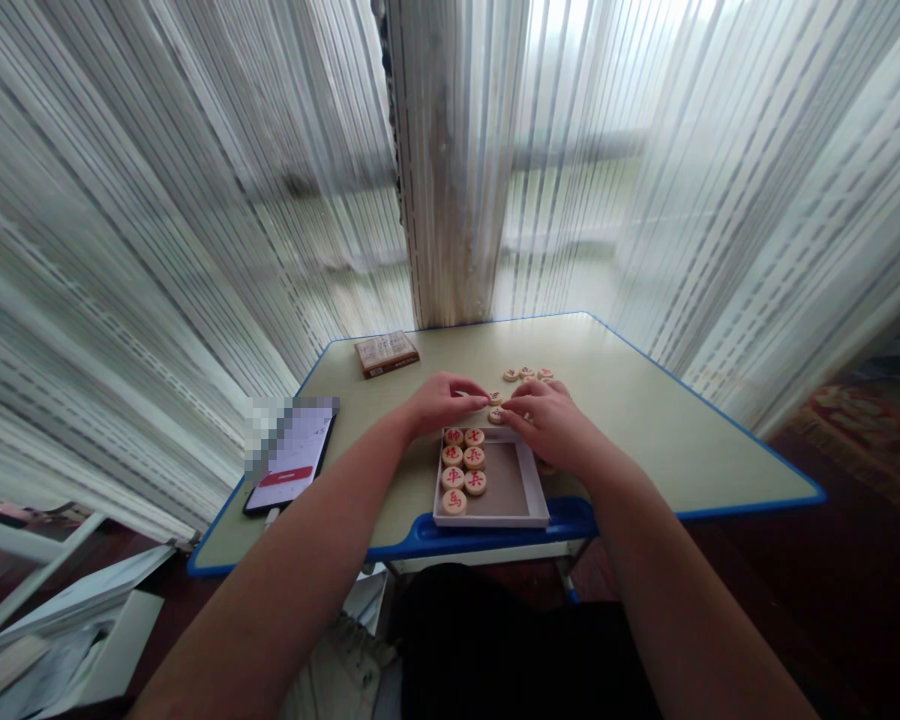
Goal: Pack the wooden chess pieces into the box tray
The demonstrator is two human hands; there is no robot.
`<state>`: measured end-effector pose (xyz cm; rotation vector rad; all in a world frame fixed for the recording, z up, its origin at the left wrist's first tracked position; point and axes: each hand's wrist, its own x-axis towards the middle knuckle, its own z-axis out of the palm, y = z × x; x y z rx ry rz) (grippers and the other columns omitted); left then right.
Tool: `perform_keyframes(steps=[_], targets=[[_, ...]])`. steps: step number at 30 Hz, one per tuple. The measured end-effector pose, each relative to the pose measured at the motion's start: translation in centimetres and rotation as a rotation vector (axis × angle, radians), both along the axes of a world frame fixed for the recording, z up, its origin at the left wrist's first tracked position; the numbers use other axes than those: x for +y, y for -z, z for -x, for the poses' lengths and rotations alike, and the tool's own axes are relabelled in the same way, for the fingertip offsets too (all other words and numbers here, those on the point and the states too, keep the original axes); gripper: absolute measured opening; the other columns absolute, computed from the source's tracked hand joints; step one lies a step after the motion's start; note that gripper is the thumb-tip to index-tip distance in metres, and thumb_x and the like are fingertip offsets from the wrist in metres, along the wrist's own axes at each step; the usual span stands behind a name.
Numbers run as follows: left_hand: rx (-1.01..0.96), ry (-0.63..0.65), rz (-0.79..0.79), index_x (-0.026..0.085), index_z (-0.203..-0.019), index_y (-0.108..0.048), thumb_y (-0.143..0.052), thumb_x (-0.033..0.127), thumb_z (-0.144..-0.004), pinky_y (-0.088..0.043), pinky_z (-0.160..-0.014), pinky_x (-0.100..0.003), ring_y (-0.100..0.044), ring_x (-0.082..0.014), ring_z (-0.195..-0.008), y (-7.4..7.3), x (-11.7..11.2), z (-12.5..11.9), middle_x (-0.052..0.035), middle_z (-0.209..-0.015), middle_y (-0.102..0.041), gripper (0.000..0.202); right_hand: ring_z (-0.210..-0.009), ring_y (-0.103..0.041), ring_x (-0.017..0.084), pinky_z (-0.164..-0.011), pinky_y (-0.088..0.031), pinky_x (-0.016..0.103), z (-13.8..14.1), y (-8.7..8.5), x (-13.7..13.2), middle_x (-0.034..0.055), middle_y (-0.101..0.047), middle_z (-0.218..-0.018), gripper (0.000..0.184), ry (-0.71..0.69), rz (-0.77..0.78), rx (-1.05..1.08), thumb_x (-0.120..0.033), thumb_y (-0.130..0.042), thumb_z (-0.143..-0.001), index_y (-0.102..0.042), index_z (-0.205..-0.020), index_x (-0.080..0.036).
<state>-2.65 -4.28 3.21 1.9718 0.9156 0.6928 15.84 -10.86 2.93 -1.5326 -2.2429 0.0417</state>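
A shallow white box sits at the table's near edge and holds several round wooden chess pieces with red marks along its left side. More such pieces lie loose on the table beyond it. My left hand hovers just past the box's far rim, fingers curled, fingertips touching a loose piece. Opposite it, my right hand rests over the box's far right corner, fingers pinched on another loose piece.
The small beige table has a blue rim. A phone lies at its left edge and a brown box lid at the far left. Striped sheer curtains hang close behind and to both sides. Papers lie on the floor at the left.
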Motion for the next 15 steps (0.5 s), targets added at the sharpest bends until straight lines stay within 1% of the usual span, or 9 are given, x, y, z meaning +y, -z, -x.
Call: perform_keyframes(steps=[2, 4, 7, 9, 12, 15], targets=[[0.008, -0.001, 0.0, 0.009, -0.089, -0.071, -0.063, 0.037, -0.069, -0.046, -0.072, -0.026, -0.063, -0.0171, -0.077, -0.01, -0.02, -0.02, -0.0104, -0.088, -0.071, 0.035, -0.095, -0.053, 0.02, -0.091, -0.037, 0.034, 0.09, -0.06, 0.08, 0.0089, -0.063, -0.101, 0.028, -0.017, 0.005, 0.07, -0.024, -0.046, -0.087, -0.072, -0.096, -0.018], [0.021, -0.007, 0.003, 0.008, -0.09, -0.071, -0.063, 0.038, -0.069, -0.046, -0.069, -0.026, -0.062, -0.0164, -0.074, -0.01, -0.04, -0.04, -0.0105, -0.087, -0.071, 0.037, -0.095, -0.056, 0.018, -0.089, -0.04, 0.03, 0.12, 0.02, 0.16, 0.0084, -0.063, -0.101, 0.029, -0.026, 0.021, 0.12, -0.013, -0.047, -0.083, -0.072, -0.096, -0.017], [0.04, -0.018, 0.009, 0.008, -0.09, -0.071, -0.063, 0.039, -0.069, -0.044, -0.064, -0.025, -0.06, -0.0152, -0.069, 0.01, -0.05, -0.08, -0.0096, -0.084, -0.071, 0.038, -0.096, -0.057, 0.018, -0.09, -0.042, 0.029, 0.05, 0.22, 0.26, 0.0079, -0.063, -0.102, 0.032, -0.024, 0.025, 0.144, -0.006, -0.047, -0.078, -0.071, -0.096, -0.017], [0.051, -0.018, 0.005, 0.009, -0.09, -0.071, -0.063, 0.04, -0.069, -0.044, -0.062, -0.024, -0.06, -0.0147, -0.067, 0.03, -0.03, -0.09, -0.0091, -0.083, -0.071, 0.039, -0.098, -0.057, 0.019, -0.091, -0.042, 0.029, -0.05, 0.36, 0.33, 0.0085, -0.063, -0.106, 0.032, -0.028, -0.002, 0.137, -0.007, -0.049, -0.077, -0.07, -0.099, -0.017], [0.06, -0.006, -0.011, 0.009, -0.09, -0.071, -0.063, 0.041, -0.069, -0.044, -0.063, -0.024, -0.059, -0.0146, -0.068, 0.05, 0.04, -0.06, -0.0088, -0.083, -0.071, 0.039, -0.104, -0.055, 0.022, -0.094, -0.041, 0.033, -0.2, 0.51, 0.45, 0.0111, -0.062, -0.112, 0.028, -0.025, -0.044, 0.07, -0.015, -0.05, -0.081, -0.069, -0.102, -0.016], [0.059, 0.007, -0.016, 0.01, -0.091, -0.071, -0.063, 0.041, -0.07, -0.044, -0.064, -0.024, -0.06, -0.015, -0.071, 0.13, 0.13, -0.01, -0.0087, -0.086, -0.071, 0.039, -0.105, -0.055, 0.022, -0.099, -0.036, 0.036, -0.26, 0.54, 0.5, 0.0102, -0.067, -0.102, 0.028, -0.063, -0.045, -0.046, -0.022, -0.044, -0.088, -0.071, -0.095, -0.016]])
